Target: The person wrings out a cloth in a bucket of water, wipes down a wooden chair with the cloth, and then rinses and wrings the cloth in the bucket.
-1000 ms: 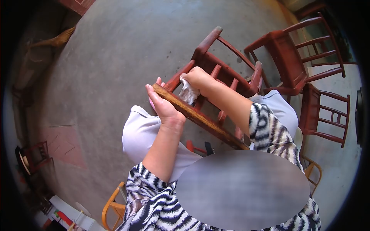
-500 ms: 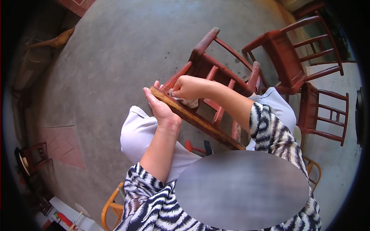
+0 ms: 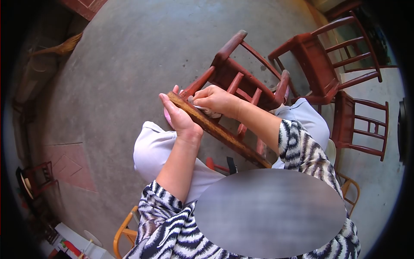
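Note:
A reddish-brown wooden chair (image 3: 228, 73) lies tipped in front of my lap, its worn, yellowish-edged rail (image 3: 215, 130) slanting toward me. My left hand (image 3: 181, 119) holds the far end of that rail, with the thumb along the near side and the other fingers partly hidden behind. Just beyond the rail, the closed fingers of my right hand (image 3: 214, 100) grip a pale cloth (image 3: 208, 111) pressed against the chair's inner side. Most of the cloth is hidden by the hand and the rail.
Two more reddish wooden chairs stand at the right, one farther (image 3: 317, 62) and one nearer (image 3: 345, 118). A broom (image 3: 67, 45) is at the upper left. A yellowish chair frame (image 3: 125, 231) shows at the lower left, and a small dark-red chair (image 3: 42, 176) at the far left.
My right hand, with the cloth, has shifted slightly along the inner side of the rail. The left hand keeps its hold, and the chair has barely moved.

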The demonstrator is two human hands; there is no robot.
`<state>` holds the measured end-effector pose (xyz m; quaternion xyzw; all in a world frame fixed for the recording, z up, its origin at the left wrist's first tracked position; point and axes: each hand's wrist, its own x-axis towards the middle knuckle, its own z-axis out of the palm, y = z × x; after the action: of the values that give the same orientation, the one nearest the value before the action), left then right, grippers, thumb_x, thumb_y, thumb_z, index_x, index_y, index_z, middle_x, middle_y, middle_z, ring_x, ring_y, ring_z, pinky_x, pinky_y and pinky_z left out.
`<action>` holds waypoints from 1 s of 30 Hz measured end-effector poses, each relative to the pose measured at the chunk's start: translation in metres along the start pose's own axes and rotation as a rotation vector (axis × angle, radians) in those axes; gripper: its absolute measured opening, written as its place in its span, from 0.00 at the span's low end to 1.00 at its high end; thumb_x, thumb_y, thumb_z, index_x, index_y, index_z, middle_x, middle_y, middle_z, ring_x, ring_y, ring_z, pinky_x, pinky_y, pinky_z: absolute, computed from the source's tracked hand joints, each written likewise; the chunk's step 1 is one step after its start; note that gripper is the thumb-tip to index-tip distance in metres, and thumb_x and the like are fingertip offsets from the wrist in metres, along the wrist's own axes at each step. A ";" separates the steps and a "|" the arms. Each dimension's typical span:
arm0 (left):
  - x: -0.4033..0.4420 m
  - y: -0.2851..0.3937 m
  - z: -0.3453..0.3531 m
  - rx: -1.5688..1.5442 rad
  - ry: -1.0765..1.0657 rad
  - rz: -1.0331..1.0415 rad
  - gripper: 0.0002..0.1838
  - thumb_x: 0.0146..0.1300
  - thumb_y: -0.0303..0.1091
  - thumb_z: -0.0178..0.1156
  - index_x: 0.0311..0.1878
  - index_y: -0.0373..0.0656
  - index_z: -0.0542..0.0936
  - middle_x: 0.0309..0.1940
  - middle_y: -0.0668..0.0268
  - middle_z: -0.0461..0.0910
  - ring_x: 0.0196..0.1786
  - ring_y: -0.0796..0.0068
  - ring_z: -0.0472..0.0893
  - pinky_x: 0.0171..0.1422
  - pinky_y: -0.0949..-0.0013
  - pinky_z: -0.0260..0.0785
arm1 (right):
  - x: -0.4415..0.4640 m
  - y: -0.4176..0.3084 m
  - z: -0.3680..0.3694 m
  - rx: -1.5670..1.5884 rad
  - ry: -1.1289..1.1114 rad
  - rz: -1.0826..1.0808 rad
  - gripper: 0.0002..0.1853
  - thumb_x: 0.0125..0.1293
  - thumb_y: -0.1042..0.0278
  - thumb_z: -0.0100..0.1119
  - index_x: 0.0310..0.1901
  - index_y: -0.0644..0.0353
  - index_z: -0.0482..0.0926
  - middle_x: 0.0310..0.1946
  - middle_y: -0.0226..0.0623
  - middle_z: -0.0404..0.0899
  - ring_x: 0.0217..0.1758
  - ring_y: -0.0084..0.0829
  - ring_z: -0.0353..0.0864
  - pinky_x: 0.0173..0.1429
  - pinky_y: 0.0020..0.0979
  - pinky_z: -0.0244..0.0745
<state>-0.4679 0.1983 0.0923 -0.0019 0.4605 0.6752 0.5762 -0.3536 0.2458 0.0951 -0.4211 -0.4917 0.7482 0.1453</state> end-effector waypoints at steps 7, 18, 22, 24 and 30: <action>0.001 -0.005 -0.004 -0.004 -0.018 -0.057 0.34 0.64 0.64 0.37 0.52 0.39 0.67 0.46 0.61 0.71 0.52 0.68 0.70 0.61 0.66 0.60 | -0.001 -0.017 -0.002 0.545 0.232 -0.194 0.10 0.64 0.68 0.51 0.37 0.64 0.79 0.34 0.35 0.78 0.33 0.25 0.77 0.43 0.27 0.74; -0.005 0.000 0.008 -0.008 0.049 -0.224 0.27 0.59 0.56 0.56 0.53 0.47 0.69 0.48 0.70 0.69 0.53 0.74 0.68 0.59 0.66 0.59 | 0.031 0.017 -0.053 -0.894 0.468 -0.142 0.11 0.59 0.64 0.58 0.40 0.59 0.80 0.37 0.42 0.75 0.41 0.40 0.77 0.45 0.34 0.72; -0.002 0.000 0.005 0.069 0.115 -0.230 0.24 0.59 0.49 0.58 0.56 0.52 0.67 0.52 0.70 0.66 0.55 0.76 0.66 0.57 0.61 0.59 | -0.002 0.003 -0.088 -0.507 0.711 -0.269 0.15 0.59 0.59 0.55 0.38 0.63 0.80 0.26 0.47 0.80 0.29 0.36 0.80 0.37 0.33 0.72; -0.004 0.000 0.008 0.096 0.134 -0.228 0.24 0.59 0.46 0.59 0.56 0.54 0.66 0.54 0.70 0.65 0.55 0.77 0.65 0.57 0.60 0.59 | -0.024 -0.002 -0.091 -0.598 0.638 -0.055 0.14 0.60 0.58 0.54 0.37 0.61 0.81 0.26 0.47 0.79 0.30 0.38 0.80 0.38 0.33 0.72; -0.003 0.000 0.006 0.087 0.135 -0.153 0.23 0.56 0.32 0.57 0.56 0.55 0.66 0.45 0.68 0.69 0.52 0.74 0.69 0.56 0.52 0.65 | -0.052 0.030 -0.040 -0.781 0.462 -0.180 0.11 0.61 0.69 0.54 0.44 0.61 0.80 0.37 0.42 0.77 0.42 0.38 0.77 0.50 0.29 0.70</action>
<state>-0.4639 0.1998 0.0977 -0.0576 0.5257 0.6071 0.5931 -0.2859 0.2233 0.0885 -0.5556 -0.7261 0.3779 0.1457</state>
